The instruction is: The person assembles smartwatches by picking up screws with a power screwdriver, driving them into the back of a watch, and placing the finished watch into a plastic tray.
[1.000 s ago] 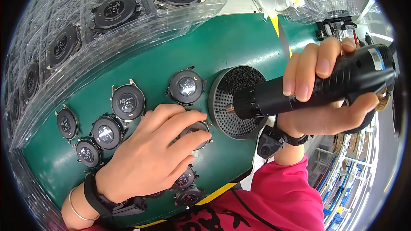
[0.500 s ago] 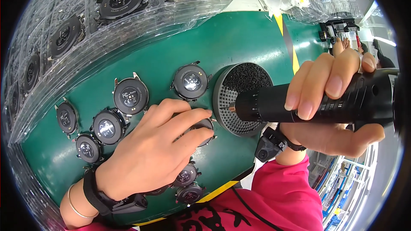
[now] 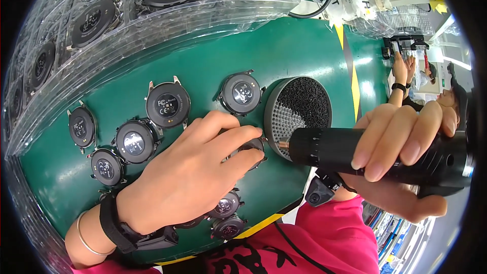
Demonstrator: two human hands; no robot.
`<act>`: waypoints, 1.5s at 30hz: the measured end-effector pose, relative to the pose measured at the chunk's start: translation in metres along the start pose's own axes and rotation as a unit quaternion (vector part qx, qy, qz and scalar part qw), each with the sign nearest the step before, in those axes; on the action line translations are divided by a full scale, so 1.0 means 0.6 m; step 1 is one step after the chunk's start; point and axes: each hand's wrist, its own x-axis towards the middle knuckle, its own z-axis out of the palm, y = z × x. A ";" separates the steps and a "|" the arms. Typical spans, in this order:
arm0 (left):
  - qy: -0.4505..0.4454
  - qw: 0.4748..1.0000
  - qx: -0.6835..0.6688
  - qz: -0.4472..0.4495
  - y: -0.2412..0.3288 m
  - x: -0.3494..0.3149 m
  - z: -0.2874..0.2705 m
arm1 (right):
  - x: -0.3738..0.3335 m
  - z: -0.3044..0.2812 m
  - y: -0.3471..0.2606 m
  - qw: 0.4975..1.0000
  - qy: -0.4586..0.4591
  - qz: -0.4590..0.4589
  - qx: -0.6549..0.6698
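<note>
Seen from the head camera, a right hand (image 3: 393,139) closes its fingers around one black cylindrical power screwdriver (image 3: 329,147), its coppery tip at one round grey dish (image 3: 286,122) of black screws (image 3: 308,100). The left hand (image 3: 195,172), fingers half spread, touches one round black watch case (image 3: 252,144) beneath its fingertips; whether it grips cannot be told. Around that hand lie at least nine more black watch cases (image 3: 168,104). Beyond it, a clear plastic tray (image 3: 228,18) bears at least four.
</note>
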 end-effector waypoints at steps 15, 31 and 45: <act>0.003 1.000 0.003 0.012 -0.002 0.000 0.004 | 0.005 0.000 -0.007 0.992 -0.078 -0.027 -0.096; -0.006 1.000 -0.002 0.010 -0.002 0.001 0.007 | 0.005 -0.021 -0.021 0.992 -0.097 -0.018 -0.078; -0.001 1.000 -0.001 0.011 -0.004 -0.001 0.011 | -0.001 -0.023 -0.015 0.993 -0.106 0.002 -0.059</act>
